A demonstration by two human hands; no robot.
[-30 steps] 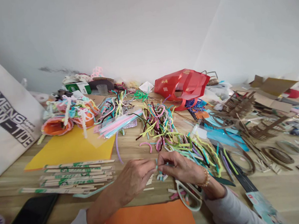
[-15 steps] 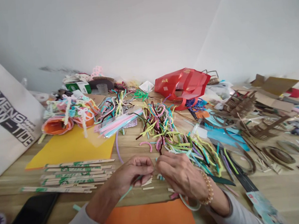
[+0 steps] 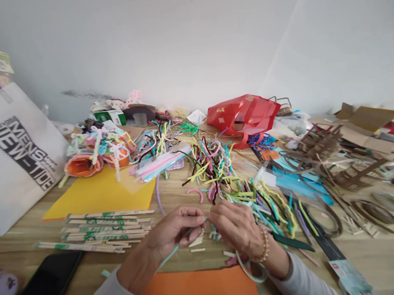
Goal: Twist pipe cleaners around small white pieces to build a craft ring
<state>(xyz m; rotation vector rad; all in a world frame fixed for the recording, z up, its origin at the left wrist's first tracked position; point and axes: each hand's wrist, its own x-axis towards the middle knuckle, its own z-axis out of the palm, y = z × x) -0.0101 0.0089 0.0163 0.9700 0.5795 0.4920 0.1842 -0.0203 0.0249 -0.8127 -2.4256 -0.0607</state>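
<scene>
My left hand [image 3: 184,229] is closed in a pinch on a mint-green pipe cleaner [image 3: 170,256], whose tail runs down past the wrist. Close beside it, my right hand [image 3: 232,227] is closed too, its fingertips at the short bit of pipe cleaner that shows between the hands; the back of the hand hides most of its grip. A pale green loop [image 3: 256,278] curves out below the right wrist. Under both hands lie short cut pale sticks [image 3: 198,250], and nearer me is an orange sheet [image 3: 201,288].
Beyond my hands spreads a heap of coloured pipe cleaners [image 3: 214,160]. At left are wrapped chopsticks [image 3: 99,235], a yellow sheet [image 3: 97,194], a black phone [image 3: 47,283] and a white bag [image 3: 22,165]. A red bag [image 3: 228,115] stands behind; scissors' dark blade-like piece [image 3: 292,241] lies right.
The whole view has shifted slightly, so the table things sit farther right. My hands stay together at the pipe cleaner, with a slightly wider gap between their fingertips.
</scene>
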